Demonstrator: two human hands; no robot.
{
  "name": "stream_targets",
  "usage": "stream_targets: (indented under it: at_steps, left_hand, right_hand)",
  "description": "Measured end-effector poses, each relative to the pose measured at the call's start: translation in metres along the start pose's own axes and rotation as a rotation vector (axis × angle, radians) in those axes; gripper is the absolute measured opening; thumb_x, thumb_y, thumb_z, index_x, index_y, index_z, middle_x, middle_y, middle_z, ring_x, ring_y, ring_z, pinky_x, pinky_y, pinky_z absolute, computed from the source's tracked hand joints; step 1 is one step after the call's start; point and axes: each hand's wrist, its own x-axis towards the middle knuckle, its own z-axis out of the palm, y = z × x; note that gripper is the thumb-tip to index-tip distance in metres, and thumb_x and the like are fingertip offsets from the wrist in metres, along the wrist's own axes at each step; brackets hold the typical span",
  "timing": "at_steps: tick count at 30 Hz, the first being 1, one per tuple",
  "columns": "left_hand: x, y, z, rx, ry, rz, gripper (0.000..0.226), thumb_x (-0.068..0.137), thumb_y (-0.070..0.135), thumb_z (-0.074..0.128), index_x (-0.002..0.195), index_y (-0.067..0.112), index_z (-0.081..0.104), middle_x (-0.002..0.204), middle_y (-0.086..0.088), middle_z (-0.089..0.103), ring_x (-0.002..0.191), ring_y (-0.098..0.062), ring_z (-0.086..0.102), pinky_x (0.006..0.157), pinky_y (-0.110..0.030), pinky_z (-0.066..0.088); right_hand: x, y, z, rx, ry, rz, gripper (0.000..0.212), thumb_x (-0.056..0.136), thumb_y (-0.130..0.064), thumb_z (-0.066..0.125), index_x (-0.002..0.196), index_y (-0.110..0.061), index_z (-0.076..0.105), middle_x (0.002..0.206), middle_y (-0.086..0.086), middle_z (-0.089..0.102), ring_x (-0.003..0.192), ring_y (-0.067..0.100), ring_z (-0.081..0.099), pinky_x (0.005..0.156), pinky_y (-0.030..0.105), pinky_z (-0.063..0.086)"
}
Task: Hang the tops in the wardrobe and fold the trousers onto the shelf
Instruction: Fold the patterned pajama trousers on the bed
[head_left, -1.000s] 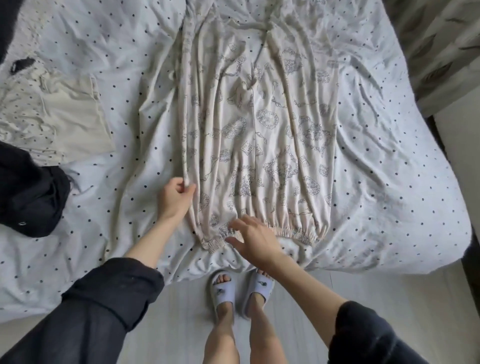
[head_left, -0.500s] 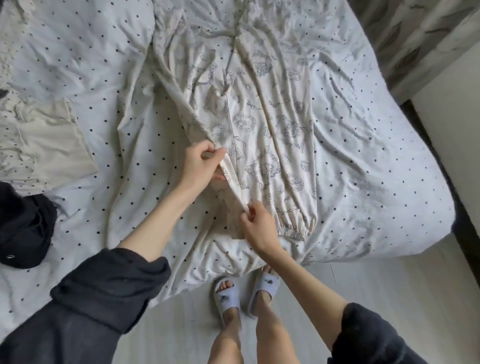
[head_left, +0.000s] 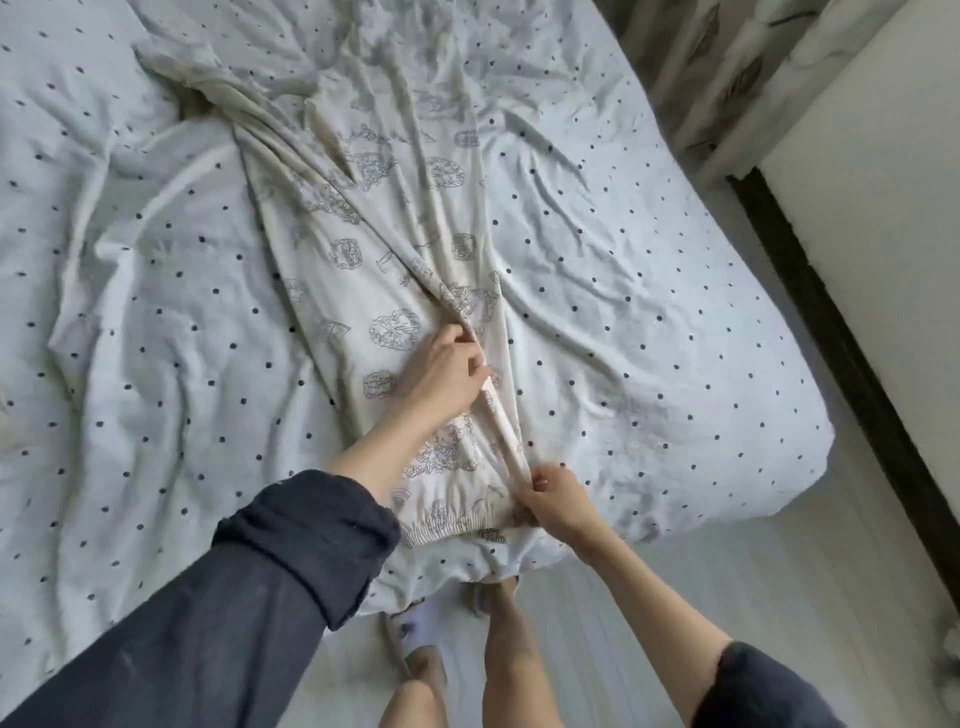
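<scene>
1. The trousers (head_left: 384, 270) lie flat on the bed (head_left: 649, 291), with the cuffs at the near edge
2. The left hand (head_left: 441, 371) pinches the folded edge at mid-leg; the right hand (head_left: 553, 499) pinches the same edge close to the cuff
3. The cloth looks thin, soft and light, so it will sag and wrinkle; I think it is best to hold it along the edge and at the cuff
4. Half a second ago the left leg was just lifted; now it is over the other leg

Both arms wear dark charcoal sleeves (head_left: 291, 551), pushed up to bulky rolls below the elbows, leaving forearms bare. Legs bare; one pale slipper (head_left: 418, 631) on a foot.
</scene>
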Motion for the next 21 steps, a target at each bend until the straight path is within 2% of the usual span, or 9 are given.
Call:
stream_targets:
  at_steps: [2, 3, 5, 8, 10, 13, 15, 18, 21]
  left_hand:
    - [0.003, -0.008, -0.003, -0.004, -0.101, -0.040, 0.023, 0.093, 0.035, 0.055, 0.089, 0.016, 0.067, 0.148, -0.008, 0.038, 0.132, -0.025, 0.037, 0.108, -0.037, 0.027]
    - [0.003, -0.010, -0.009, -0.040, -0.133, -0.046, 0.025, 0.093, 0.036, 0.053, 0.092, 0.017, 0.069, 0.148, -0.007, 0.039, 0.132, -0.023, 0.038, 0.108, -0.035, 0.026]
    - [0.004, -0.014, -0.025, -0.101, -0.125, -0.054, 0.025, 0.095, 0.037, 0.050, 0.088, 0.019, 0.067, 0.137, -0.006, 0.052, 0.118, -0.020, 0.050, 0.096, -0.029, 0.033]
    - [0.014, -0.028, -0.058, -0.145, 0.054, -0.096, 0.034, 0.096, 0.028, 0.047, 0.084, 0.005, 0.069, 0.109, -0.008, 0.066, 0.097, -0.025, 0.059, 0.083, -0.033, 0.047]
    - [0.023, -0.040, -0.081, -0.175, 0.171, -0.127, 0.031, 0.096, 0.022, 0.046, 0.090, 0.003, 0.069, 0.102, -0.012, 0.067, 0.094, -0.028, 0.060, 0.080, -0.036, 0.048]
    - [0.041, -0.062, -0.111, -0.264, 0.323, -0.176, 0.023, 0.094, 0.013, 0.049, 0.101, 0.008, 0.071, 0.101, -0.011, 0.069, 0.090, -0.023, 0.059, 0.073, -0.024, 0.040]
    - [0.055, -0.082, -0.132, -0.331, 0.429, -0.243, 0.024, 0.094, 0.012, 0.050, 0.107, 0.011, 0.069, 0.102, -0.008, 0.068, 0.089, -0.018, 0.058, 0.075, -0.023, 0.041]
    - [0.084, -0.116, -0.163, -0.412, 0.560, -0.343, 0.025, 0.093, 0.011, 0.048, 0.108, 0.012, 0.069, 0.105, -0.007, 0.068, 0.087, -0.014, 0.055, 0.078, -0.021, 0.040]
    - [0.121, -0.151, -0.194, -0.438, 0.594, -0.465, 0.025, 0.093, 0.013, 0.048, 0.107, 0.014, 0.069, 0.110, -0.007, 0.068, 0.099, -0.020, 0.060, 0.081, -0.022, 0.040]
  right_hand:
    - [0.008, 0.000, -0.006, -0.090, -0.115, 0.031, 0.019, 0.090, -0.015, 0.055, 0.080, 0.002, 0.057, 0.071, 0.013, 0.056, 0.068, 0.023, 0.051, 0.064, 0.037, 0.045]
    - [0.011, -0.004, -0.011, -0.130, -0.168, 0.030, 0.026, 0.089, -0.021, 0.058, 0.084, 0.004, 0.060, 0.073, 0.016, 0.058, 0.068, 0.023, 0.052, 0.062, 0.035, 0.045]
    - [0.018, -0.019, -0.024, -0.202, -0.203, -0.023, 0.037, 0.089, -0.037, 0.059, 0.080, 0.000, 0.061, 0.070, 0.015, 0.061, 0.063, 0.020, 0.054, 0.055, 0.027, 0.041]
    - [0.035, -0.065, -0.050, -0.265, -0.049, -0.155, 0.049, 0.091, -0.047, 0.052, 0.083, 0.000, 0.063, 0.076, 0.015, 0.067, 0.067, 0.020, 0.058, 0.061, 0.028, 0.045]
    - [0.049, -0.104, -0.062, -0.272, 0.014, -0.235, 0.041, 0.094, -0.043, 0.050, 0.096, -0.005, 0.065, 0.090, 0.010, 0.070, 0.079, 0.022, 0.064, 0.071, 0.031, 0.051]
    - [0.069, -0.159, -0.066, -0.320, 0.083, -0.340, 0.031, 0.095, -0.038, 0.050, 0.100, -0.010, 0.062, 0.092, 0.004, 0.065, 0.085, 0.023, 0.062, 0.068, 0.028, 0.047]
    - [0.085, -0.197, -0.062, -0.345, 0.123, -0.395, 0.030, 0.095, -0.037, 0.051, 0.106, -0.011, 0.060, 0.099, 0.005, 0.066, 0.091, 0.024, 0.061, 0.076, 0.033, 0.049]
    - [0.110, -0.249, -0.047, -0.413, 0.176, -0.467, 0.030, 0.094, -0.037, 0.052, 0.112, -0.015, 0.061, 0.107, 0.005, 0.066, 0.094, 0.024, 0.061, 0.079, 0.033, 0.048]
    - [0.131, -0.296, -0.024, -0.480, 0.199, -0.561, 0.033, 0.094, -0.043, 0.050, 0.111, -0.018, 0.062, 0.108, 0.004, 0.066, 0.090, 0.021, 0.062, 0.077, 0.030, 0.049]
